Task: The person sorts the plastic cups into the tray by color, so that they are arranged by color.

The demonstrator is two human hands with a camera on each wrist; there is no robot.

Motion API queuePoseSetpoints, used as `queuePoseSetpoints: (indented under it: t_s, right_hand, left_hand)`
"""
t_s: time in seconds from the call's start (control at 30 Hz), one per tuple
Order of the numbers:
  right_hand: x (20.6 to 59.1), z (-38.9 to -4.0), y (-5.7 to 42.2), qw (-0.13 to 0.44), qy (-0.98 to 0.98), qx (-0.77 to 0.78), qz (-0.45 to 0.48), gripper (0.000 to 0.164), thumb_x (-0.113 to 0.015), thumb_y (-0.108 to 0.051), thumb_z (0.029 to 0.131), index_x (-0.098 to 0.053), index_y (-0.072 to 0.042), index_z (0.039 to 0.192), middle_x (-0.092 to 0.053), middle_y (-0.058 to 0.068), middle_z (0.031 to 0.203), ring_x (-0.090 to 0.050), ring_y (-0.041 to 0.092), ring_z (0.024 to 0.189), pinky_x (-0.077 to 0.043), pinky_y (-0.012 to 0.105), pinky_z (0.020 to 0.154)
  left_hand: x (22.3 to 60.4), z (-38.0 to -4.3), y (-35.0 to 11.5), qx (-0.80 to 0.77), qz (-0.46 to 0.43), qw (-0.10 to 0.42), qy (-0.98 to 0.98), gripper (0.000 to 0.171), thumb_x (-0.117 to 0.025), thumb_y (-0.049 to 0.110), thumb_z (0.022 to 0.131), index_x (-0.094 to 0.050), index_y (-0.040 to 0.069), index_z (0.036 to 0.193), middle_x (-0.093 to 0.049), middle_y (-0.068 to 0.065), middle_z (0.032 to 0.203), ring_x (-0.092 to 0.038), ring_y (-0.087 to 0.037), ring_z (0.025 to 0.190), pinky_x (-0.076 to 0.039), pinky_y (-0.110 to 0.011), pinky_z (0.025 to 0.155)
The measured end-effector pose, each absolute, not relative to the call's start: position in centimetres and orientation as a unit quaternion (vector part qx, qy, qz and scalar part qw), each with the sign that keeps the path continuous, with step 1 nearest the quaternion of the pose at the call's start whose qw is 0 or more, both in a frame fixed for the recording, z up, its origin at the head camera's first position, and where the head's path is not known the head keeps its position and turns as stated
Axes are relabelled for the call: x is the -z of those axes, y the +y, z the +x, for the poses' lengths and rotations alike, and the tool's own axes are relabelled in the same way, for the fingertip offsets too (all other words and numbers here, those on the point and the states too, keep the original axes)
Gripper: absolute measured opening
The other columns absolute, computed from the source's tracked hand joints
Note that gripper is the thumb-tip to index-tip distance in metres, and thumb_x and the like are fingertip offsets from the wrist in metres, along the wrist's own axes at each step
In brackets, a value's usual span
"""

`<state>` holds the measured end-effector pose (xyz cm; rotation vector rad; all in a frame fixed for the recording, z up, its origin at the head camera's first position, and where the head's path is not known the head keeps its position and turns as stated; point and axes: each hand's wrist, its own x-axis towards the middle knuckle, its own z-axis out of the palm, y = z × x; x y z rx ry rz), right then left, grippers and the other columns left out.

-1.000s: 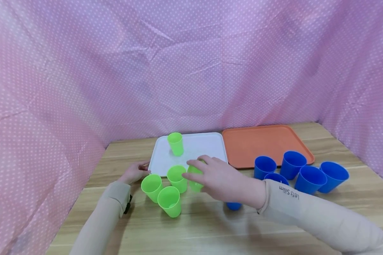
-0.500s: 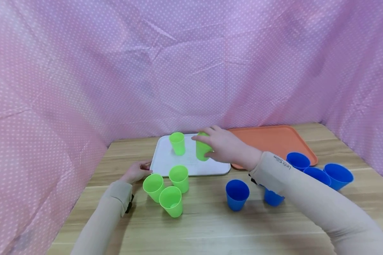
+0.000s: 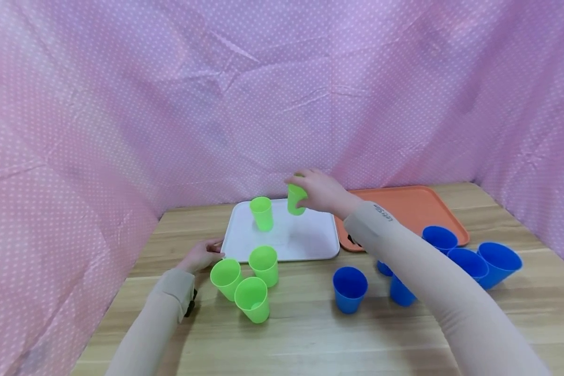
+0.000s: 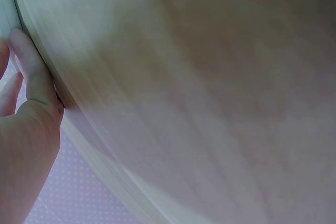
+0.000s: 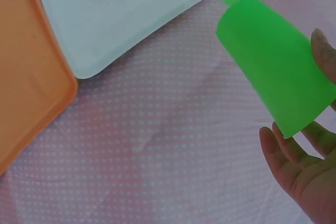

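Note:
My right hand (image 3: 321, 192) holds a green cup (image 3: 295, 199) by its upper part, lifted above the white tray (image 3: 305, 248) near its back right. In the right wrist view the cup (image 5: 275, 66) is between thumb and fingers. Another green cup (image 3: 263, 215) stands upright on the tray's left half. At the tray's left front corner, my left hand (image 3: 202, 255) rests on the table with its fingertips at the tray edge. Three green cups, one of them nearest me (image 3: 253, 302), stand grouped on the table in front of the tray.
An orange tray (image 3: 404, 201) lies right beside the white one. Several blue cups stand on the right of the wooden table (image 3: 301, 344), one (image 3: 350, 292) apart from the others; my right sleeve (image 3: 423, 261) partly covers them. A pink dotted cloth (image 3: 272, 104) hangs behind.
My right hand has carried the green cup from beside the front group forward to over the white tray's back part. The left hand has stayed at the tray edge.

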<state>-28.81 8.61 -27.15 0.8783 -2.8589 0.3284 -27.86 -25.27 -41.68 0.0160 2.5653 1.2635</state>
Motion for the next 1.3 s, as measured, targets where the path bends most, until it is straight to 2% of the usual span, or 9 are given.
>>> queuePoseSetpoints:
  t_s: [0.2,0.43,0.77,1.0,1.3]
  right_hand:
    - [28.9,-31.6,7.8,0.066,-0.953,-0.084,0.282,0.064,-0.076,-0.024,0.08,-0.05,-0.016,0.138,-0.047,0.015,0.138,-0.047,0.035,0.123,-0.042,0.047,0.099]
    - [31.0,-33.2,7.0,0.077,-0.948,-0.043,0.305,0.062,-0.071,-0.028,0.084,-0.047,-0.02,0.14,-0.044,0.014,0.142,-0.042,0.034,0.128,-0.04,0.048,0.102]
    - [33.4,-34.4,6.8,0.052,-0.949,-0.026,0.309,0.064,-0.07,-0.027,0.085,-0.043,-0.018,0.142,-0.041,0.015,0.143,-0.043,0.035,0.128,-0.041,0.049,0.101]
    - [34.0,-34.5,6.2,0.003,-0.956,-0.033,0.291,0.064,-0.068,-0.024,0.086,-0.04,-0.019,0.144,-0.036,0.013,0.147,-0.034,0.036,0.134,-0.034,0.052,0.106]
    - [34.7,-34.2,5.5,-0.019,-0.956,-0.034,0.291,0.061,-0.068,-0.024,0.087,-0.043,-0.017,0.143,-0.042,0.012,0.142,-0.039,0.034,0.13,-0.036,0.047,0.106]
  left_hand:
    - [41.7,-27.9,-25.4,-0.435,0.008,0.135,0.89,0.059,-0.062,0.005,0.088,-0.039,0.001,0.142,-0.054,-0.014,0.104,-0.053,-0.016,0.089,-0.049,-0.022,0.071]
    - [41.7,-28.0,-25.6,-0.417,0.022,0.123,0.9,0.058,-0.064,0.007,0.088,-0.04,-0.001,0.14,-0.055,-0.013,0.101,-0.052,-0.016,0.088,-0.047,-0.022,0.07]
    - [41.9,-27.9,-25.5,-0.412,0.021,0.124,0.903,0.058,-0.063,0.007,0.088,-0.04,0.0,0.141,-0.056,-0.015,0.104,-0.054,-0.018,0.09,-0.048,-0.022,0.071]
    - [41.7,-28.0,-25.5,-0.412,0.012,0.123,0.903,0.058,-0.064,0.007,0.088,-0.041,0.002,0.141,-0.057,-0.015,0.105,-0.055,-0.018,0.092,-0.049,-0.022,0.072]
    - [41.6,-27.7,-25.5,-0.412,0.019,0.12,0.903,0.058,-0.064,0.006,0.087,-0.042,0.0,0.14,-0.057,-0.014,0.104,-0.054,-0.019,0.093,-0.047,-0.022,0.073]
